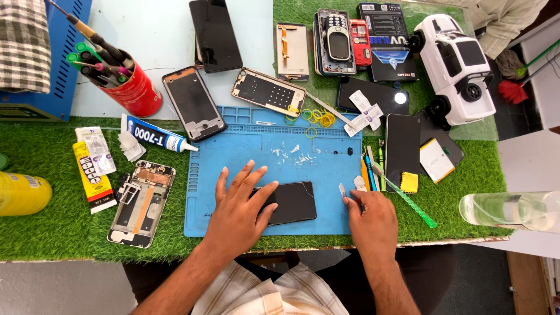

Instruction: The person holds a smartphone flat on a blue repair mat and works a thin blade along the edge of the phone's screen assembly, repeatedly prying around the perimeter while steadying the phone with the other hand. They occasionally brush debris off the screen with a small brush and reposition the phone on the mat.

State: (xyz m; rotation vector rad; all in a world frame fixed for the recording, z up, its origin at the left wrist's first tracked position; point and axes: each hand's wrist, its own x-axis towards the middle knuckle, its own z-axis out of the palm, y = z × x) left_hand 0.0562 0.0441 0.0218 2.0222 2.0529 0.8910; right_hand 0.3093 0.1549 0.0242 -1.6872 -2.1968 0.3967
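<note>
Left hand (240, 205) spread flat, pinning black phone screen (291, 202) to blue mat (326, 160); right hand (371, 214) pinching small pale blade (342, 190) just beside it. Thin, stiff, slick, visibly cracked glass, probably light and brittle: best gripped by side edges.

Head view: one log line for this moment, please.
left hand: flat on black phone | right hand: pinching small white pick | surface: blue mat

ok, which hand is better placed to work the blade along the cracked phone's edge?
Probably the right hand: it already pinches the small blade, just off the phone's right edge. The left hand lies flat on the phone, pinning it.
</note>
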